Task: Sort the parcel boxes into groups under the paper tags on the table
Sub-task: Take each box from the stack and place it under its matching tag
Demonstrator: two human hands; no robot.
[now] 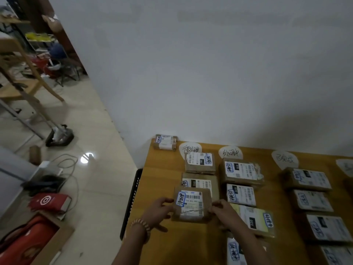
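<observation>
Left hand [160,209] and right hand [223,208] pinch the parcel box [191,204] below the leftmost paper tag [190,149]; I reckon it could land tilted on the neighbour box [200,181].

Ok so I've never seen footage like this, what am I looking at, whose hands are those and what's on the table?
No machine here: this is one picture from a wide-angle camera worn on a person's head, looking forward and down, so the arms at the bottom are the wearer's own. The left hand, with a bead bracelet on its wrist, and the right hand grip opposite sides of a brown cardboard parcel box with a white label. Under it is an orange-brown wooden table. Along its far edge lie round white paper tags with handwriting, and similar labelled boxes lie in columns below them. The held box is at the near end of the leftmost column; whether it touches the table is unclear.
</observation>
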